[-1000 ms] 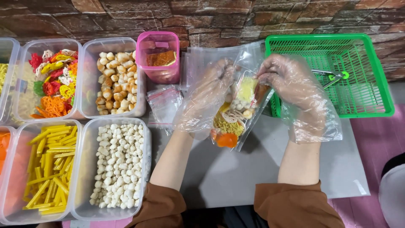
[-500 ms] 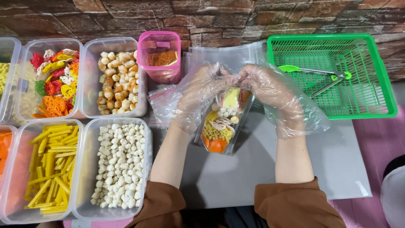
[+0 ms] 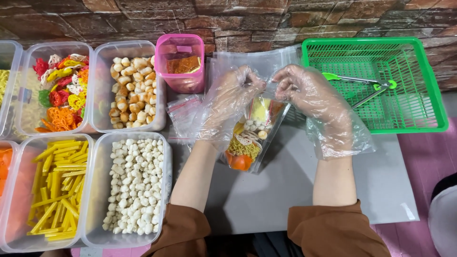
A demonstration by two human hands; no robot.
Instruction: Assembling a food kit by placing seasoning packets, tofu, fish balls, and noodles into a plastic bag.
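Both my hands wear loose clear plastic gloves. My left hand (image 3: 233,97) and my right hand (image 3: 304,93) pinch the top edge of a clear plastic bag (image 3: 250,138) that hangs between them over the grey table (image 3: 295,190). The bag holds mixed snacks: orange pieces at the bottom, yellow noodles, pale balls and a yellow piece higher up. My fingertips nearly meet at the bag's mouth.
A green basket (image 3: 428,95) with green-tipped tongs (image 3: 366,85) stands at the right. A pink tub (image 3: 181,62) of orange powder sits behind. Clear boxes at left hold coloured crackers (image 3: 59,90), brown balls (image 3: 131,93), white balls (image 3: 135,185), yellow sticks (image 3: 52,185). Empty bags (image 3: 185,116) lie nearby.
My hands have drawn closer together at the bag's top, and the bag has shifted slightly left and hangs more upright. The tongs in the basket are now uncovered.
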